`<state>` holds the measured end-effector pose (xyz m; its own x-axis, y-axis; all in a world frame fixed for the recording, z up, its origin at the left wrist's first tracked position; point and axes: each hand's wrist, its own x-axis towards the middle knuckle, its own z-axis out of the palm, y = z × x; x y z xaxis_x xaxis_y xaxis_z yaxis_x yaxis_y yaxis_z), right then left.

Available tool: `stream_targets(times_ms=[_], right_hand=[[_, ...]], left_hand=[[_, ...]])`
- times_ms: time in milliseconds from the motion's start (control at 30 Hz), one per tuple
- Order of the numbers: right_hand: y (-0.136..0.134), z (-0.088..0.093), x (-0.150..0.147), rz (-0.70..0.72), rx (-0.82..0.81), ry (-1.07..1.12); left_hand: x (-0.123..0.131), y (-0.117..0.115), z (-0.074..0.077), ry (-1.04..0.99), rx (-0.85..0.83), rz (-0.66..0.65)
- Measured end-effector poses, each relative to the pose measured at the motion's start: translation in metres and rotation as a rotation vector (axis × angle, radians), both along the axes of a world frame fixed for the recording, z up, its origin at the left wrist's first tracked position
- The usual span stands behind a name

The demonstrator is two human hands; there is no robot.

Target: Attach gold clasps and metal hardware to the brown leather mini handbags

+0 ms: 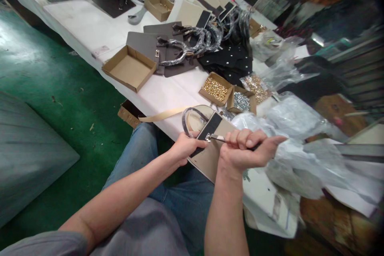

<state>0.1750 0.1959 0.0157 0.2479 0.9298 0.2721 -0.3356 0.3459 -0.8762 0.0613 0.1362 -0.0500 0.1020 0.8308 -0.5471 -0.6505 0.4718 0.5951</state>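
Beige and stiff-looking, the panel point(226, 127) lies at the near edge of the surface point(177, 90). The tool point(218, 139) could skid off the metal fitting point(208, 137) on the panel's dark strip point(215, 125) and jab the left hand point(187, 146), were it pressed at a slant. That hand grips the panel beside the fitting, its forearm slanting over a denim-clad leg point(139, 148); the right hand point(246, 148) wraps around the tool above the panel, knuckles up.
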Motion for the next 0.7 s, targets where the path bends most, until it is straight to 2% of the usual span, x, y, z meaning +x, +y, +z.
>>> stream_targets(times_ms=[333, 467, 700], right_hand=[[0.002, -0.002, -0.013, -0.026, -0.047, -0.077], [0.006, 0.0, -0.023, -0.031, -0.029, -0.142], [0.017, -0.001, -0.042, 0.007, -0.057, -0.238]], left_hand=[[0.0, -0.001, 0.002, 0.0, 0.002, 0.012], [0.0, 0.0, -0.001, 0.038, 0.073, 0.023], [0.001, 0.001, -0.005, 0.038, 0.075, 0.043]])
